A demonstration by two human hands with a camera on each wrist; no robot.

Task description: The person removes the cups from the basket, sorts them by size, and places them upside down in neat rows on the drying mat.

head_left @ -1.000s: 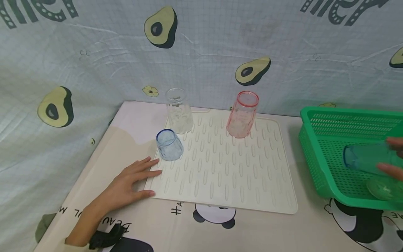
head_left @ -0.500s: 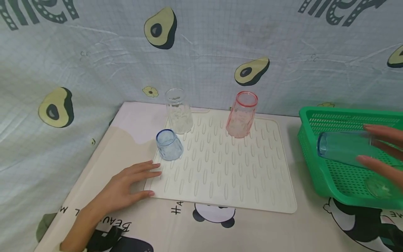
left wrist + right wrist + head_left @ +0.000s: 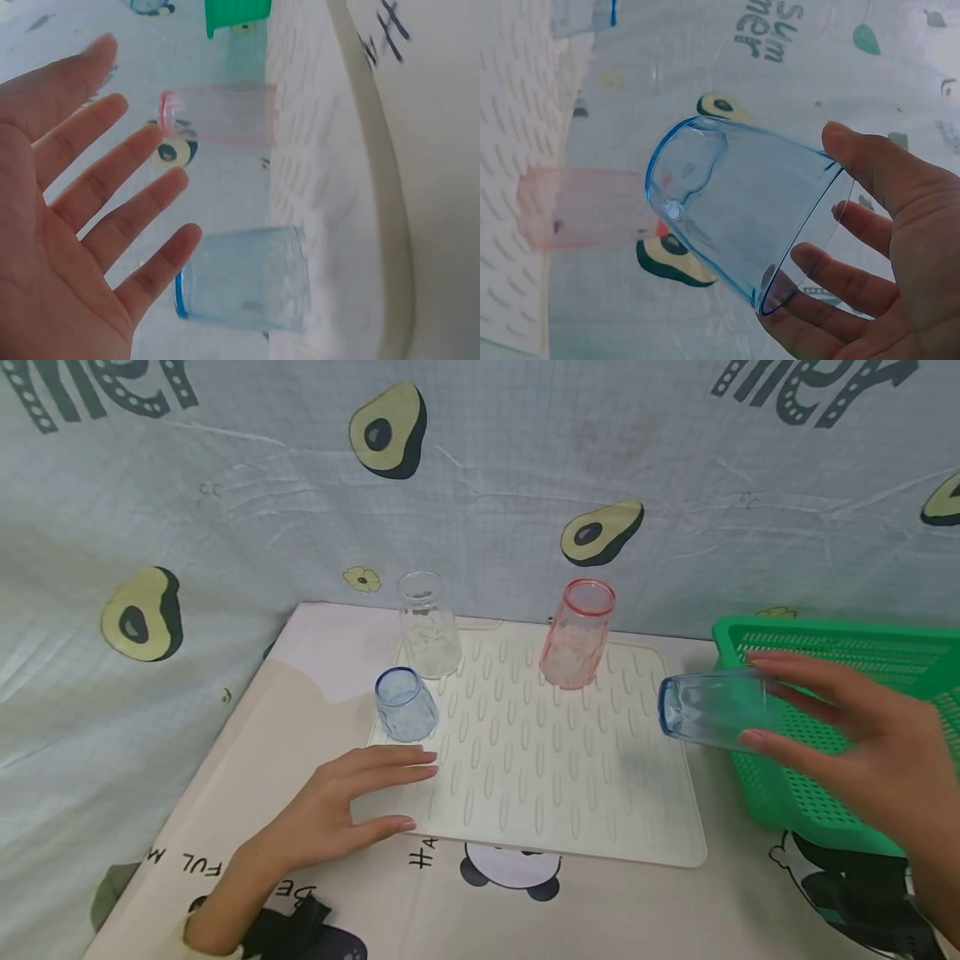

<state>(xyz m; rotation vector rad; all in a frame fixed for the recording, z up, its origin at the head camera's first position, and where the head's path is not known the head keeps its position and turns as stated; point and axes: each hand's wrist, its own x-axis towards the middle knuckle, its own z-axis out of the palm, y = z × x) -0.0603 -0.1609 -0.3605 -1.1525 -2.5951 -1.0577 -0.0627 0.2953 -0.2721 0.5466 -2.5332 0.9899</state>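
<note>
Green basket [image 3: 862, 647] kinda hidden behind right hand [image 3: 870, 739], which grips a sideways blue tumbler [image 3: 716, 708]; left hand [image 3: 337, 806] spread wide.

Right hand [image 3: 862, 743] brings the held blue glass [image 3: 708, 710] toward 9 o'clock, out past the green basket's [image 3: 832, 625] 9 o'clock wall; base now overlaps the mat's [image 3: 540, 752] 3 o'clock edge in head view. Left hand [image 3: 322, 810] shifts toward 3 o'clock.

Two blue glasses [image 3: 407, 706] [image 3: 708, 710], one pink glass [image 3: 576, 643] and one clear glass [image 3: 431, 639] can be seen, which makes four glasses. There are also one white mat [image 3: 540, 777], one green basket [image 3: 825, 628], one left hand [image 3: 341, 797] and one right hand [image 3: 888, 752], so two hands.
</note>
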